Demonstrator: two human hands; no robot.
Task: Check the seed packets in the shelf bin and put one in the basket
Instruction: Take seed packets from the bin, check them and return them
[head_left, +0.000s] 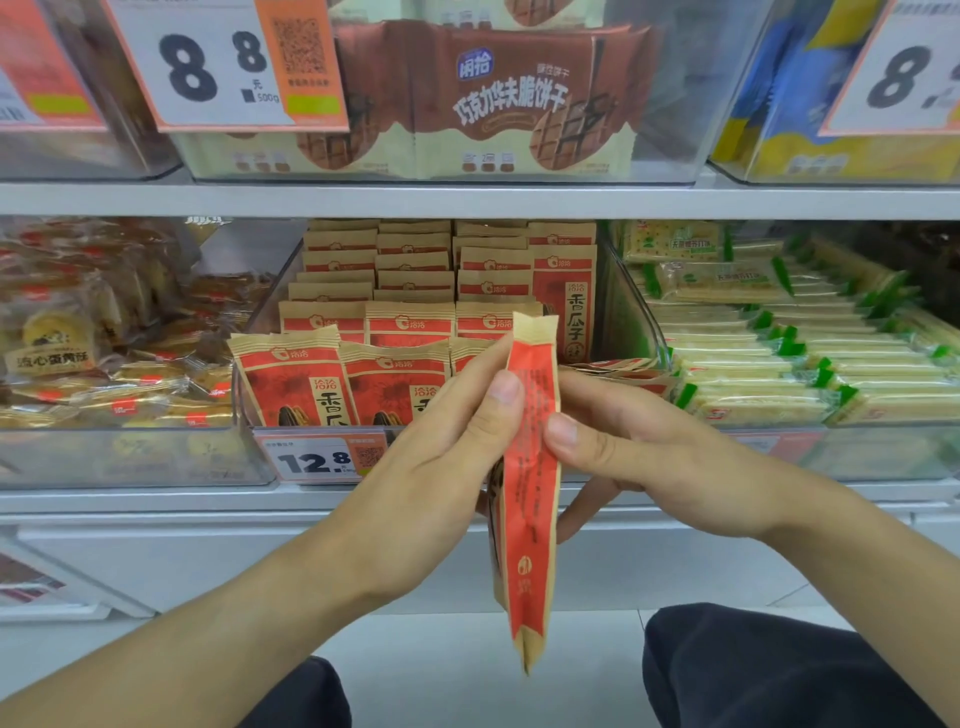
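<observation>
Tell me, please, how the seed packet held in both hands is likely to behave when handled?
The seed packet probably stays fairly stiff: it stands edge-on between the left hand and right hand without drooping. Likely light, since a fingertip grip suffices. Its paper-like wrapper looks unlikely to slip.

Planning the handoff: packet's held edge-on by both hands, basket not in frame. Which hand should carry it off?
Probably left. The left hand wraps the seed packet mid-body with thumb and fingers; the right hand only pinches its edge.
</observation>
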